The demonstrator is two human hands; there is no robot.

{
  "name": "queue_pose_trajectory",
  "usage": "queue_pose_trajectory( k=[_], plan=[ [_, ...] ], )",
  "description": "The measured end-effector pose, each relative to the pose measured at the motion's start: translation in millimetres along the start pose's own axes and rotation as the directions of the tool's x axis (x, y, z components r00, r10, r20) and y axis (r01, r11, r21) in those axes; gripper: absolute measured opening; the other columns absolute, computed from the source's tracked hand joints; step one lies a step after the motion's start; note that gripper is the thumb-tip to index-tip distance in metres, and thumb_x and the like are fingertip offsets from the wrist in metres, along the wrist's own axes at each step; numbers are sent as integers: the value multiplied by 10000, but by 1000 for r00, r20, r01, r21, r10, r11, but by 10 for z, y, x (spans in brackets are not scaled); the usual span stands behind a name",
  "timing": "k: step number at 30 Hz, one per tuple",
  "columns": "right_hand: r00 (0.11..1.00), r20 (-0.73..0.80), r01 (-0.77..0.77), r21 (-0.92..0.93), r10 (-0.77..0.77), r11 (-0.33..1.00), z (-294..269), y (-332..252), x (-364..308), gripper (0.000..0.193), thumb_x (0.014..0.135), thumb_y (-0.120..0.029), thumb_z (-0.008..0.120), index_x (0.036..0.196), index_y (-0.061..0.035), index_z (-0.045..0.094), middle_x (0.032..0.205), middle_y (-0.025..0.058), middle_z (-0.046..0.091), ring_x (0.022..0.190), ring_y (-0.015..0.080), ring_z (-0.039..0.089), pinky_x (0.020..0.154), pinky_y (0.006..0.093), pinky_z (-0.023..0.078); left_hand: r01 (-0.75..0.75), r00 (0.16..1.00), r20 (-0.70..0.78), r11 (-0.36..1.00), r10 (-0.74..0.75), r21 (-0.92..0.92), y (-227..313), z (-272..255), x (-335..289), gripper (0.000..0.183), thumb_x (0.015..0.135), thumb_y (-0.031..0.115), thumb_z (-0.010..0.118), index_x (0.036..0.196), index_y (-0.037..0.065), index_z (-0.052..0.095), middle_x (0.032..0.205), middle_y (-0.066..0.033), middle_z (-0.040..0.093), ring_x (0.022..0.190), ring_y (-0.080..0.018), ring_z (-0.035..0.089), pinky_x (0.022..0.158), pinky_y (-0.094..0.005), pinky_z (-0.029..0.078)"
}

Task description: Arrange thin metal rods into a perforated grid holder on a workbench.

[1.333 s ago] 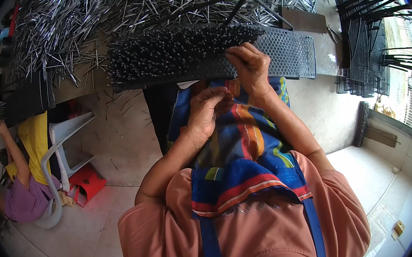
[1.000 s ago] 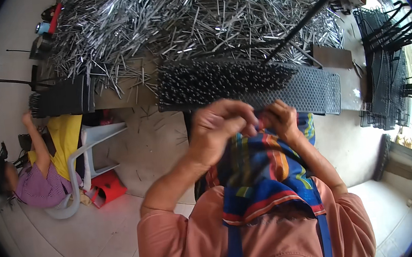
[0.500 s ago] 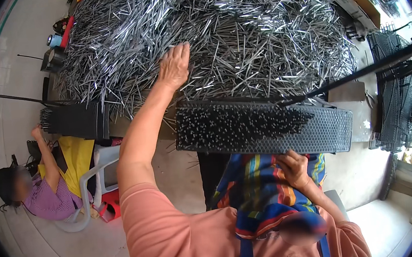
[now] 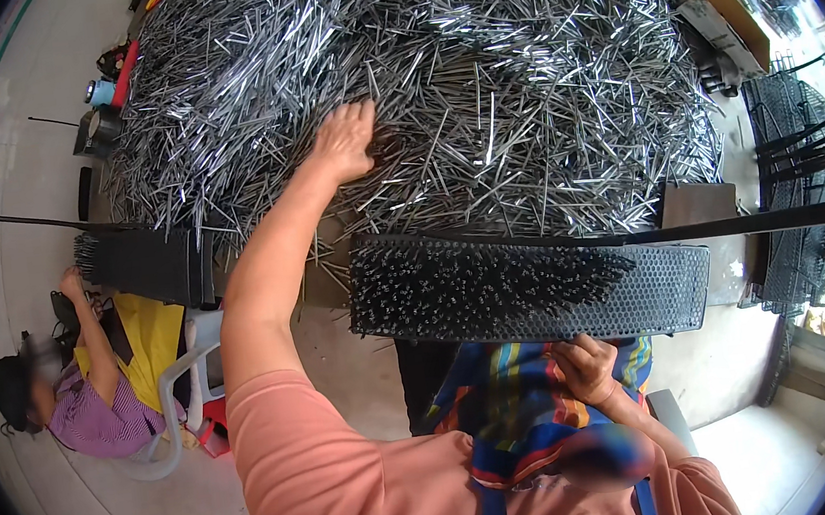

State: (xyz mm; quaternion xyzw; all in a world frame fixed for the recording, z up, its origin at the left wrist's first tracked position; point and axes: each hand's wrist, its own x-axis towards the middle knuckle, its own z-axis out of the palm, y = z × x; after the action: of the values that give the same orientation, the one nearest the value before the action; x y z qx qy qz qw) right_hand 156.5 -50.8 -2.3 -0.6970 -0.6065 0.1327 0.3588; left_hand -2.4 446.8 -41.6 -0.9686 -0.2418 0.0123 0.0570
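My left hand rests palm down on a wide heap of thin, shiny grey strips, its fingers stretched forward over them. Nothing shows gripped in it. In front of my body is a long dark panel with many small holes. Dark strip ends stand packed in its left and middle parts, while bare holes show at its right. My right hand is at the panel's near edge with fingers bent and pressed together. What those fingers hold, if anything, is hidden.
Another person sits at the left by a second dark panel and a grey chair. A black bar runs in from the right, above my panel. An open carton and wire racks stand at the right.
The whole view has shifted, so panel and right hand appear lower. My left hand has slid slightly nearer and left over the strips. The right hand stays at the panel's edge.
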Motion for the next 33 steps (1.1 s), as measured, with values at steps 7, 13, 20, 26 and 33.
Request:
queue_pose_trajectory(
  k=[7,13,20,26,33],
  plan=[
    [999,40,33,-51,-31,998,-15,61,6,164,704,-44,730,856,-80,683,631,41,506,446,213,513,404,332,408,279,955,153,942,-253,-186,79,-72,-242,833,632,228,853,1320,36,424,1216,-192,583,1181,-375,525,1053,-445,396],
    [999,43,31,-62,-29,998,-8,37,25,174,697,-43,732,858,-87,686,634,35,506,444,209,509,403,330,407,293,956,98,914,-277,-280,123,-11,9,838,643,152,842,1352,6,420,1310,-201,530,1220,-373,506,1045,-443,425],
    [999,44,34,-66,-31,997,-19,51,8,183,689,-45,741,855,-93,681,639,30,489,443,206,505,401,324,400,418,905,230,850,-358,-322,176,-7,-31,596,696,84,709,1246,-47,522,1018,-252,656,957,-423,636,822,-482,529],
    [998,41,39,-65,-37,997,-15,61,-4,170,693,-53,733,849,-95,679,636,28,484,442,203,500,403,323,405,425,904,117,835,-411,-348,246,56,69,491,679,2,662,1147,-61,526,903,-260,673,889,-445,648,803,-508,523],
    [999,21,26,-52,-25,998,-23,55,-27,162,707,-72,723,861,-98,680,649,30,495,472,210,525,417,329,419,419,907,154,869,-391,-262,281,-200,19,255,692,59,646,936,-13,626,914,-259,681,905,-449,654,794,-518,523]
  ],
)
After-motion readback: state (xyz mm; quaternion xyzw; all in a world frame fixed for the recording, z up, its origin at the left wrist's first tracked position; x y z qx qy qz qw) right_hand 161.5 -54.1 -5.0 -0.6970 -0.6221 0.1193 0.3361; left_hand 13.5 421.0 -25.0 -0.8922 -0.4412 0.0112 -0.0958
